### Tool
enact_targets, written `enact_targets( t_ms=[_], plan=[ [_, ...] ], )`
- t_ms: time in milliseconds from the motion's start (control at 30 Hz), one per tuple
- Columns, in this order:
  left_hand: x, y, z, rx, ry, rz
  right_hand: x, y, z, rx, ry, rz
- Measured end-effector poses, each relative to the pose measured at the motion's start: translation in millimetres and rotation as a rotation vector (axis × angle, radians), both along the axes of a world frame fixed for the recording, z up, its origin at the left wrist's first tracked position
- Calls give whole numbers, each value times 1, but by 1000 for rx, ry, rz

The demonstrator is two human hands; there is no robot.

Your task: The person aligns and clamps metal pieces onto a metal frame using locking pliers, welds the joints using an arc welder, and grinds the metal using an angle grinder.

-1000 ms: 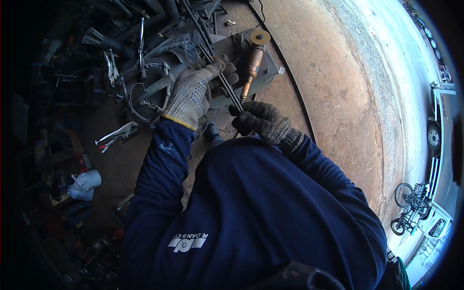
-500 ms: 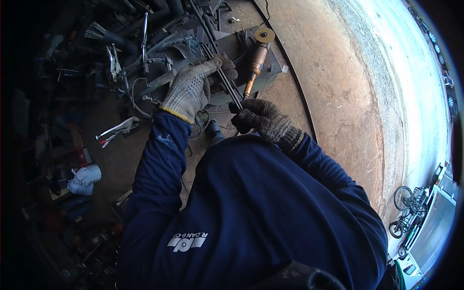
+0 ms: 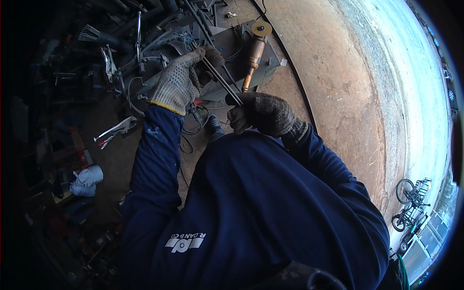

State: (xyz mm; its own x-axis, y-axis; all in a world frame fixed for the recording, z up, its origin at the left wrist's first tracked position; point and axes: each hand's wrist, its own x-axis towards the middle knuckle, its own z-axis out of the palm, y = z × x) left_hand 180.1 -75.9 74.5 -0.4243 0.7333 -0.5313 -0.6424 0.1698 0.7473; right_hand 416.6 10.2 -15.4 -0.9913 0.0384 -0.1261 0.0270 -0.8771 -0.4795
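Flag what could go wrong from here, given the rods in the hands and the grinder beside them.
The grinder lies near the table's edge, its handle close to the right hand; a careless elbow or glove might knock it off.

Its disc shows no guard in this view, so a bump could damage it.

The thin rods run between the left hand and right hand; one might slip out.

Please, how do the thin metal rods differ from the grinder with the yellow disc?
The thin metal rods are plain and grey; the grinder is thicker, copper-coloured, with a yellow disc. The rods are held in the left hand and right hand; the grinder lies on a dark metal surface. Both are long in shape.
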Motion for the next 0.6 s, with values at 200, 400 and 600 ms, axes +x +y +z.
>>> enact_targets(
  t_ms=[200, 400, 600],
  plan=[
    [21, -6, -3, 12, 3, 59, -1, 4, -3, 356, -115, 46],
    [46, -22, -40, 36, -122, 125, -4, -5, 4, 720, -365, 33],
    [34, -53, -81, 133, -232, 137, -19, -12, 0, 932, -396, 77]
  ],
)
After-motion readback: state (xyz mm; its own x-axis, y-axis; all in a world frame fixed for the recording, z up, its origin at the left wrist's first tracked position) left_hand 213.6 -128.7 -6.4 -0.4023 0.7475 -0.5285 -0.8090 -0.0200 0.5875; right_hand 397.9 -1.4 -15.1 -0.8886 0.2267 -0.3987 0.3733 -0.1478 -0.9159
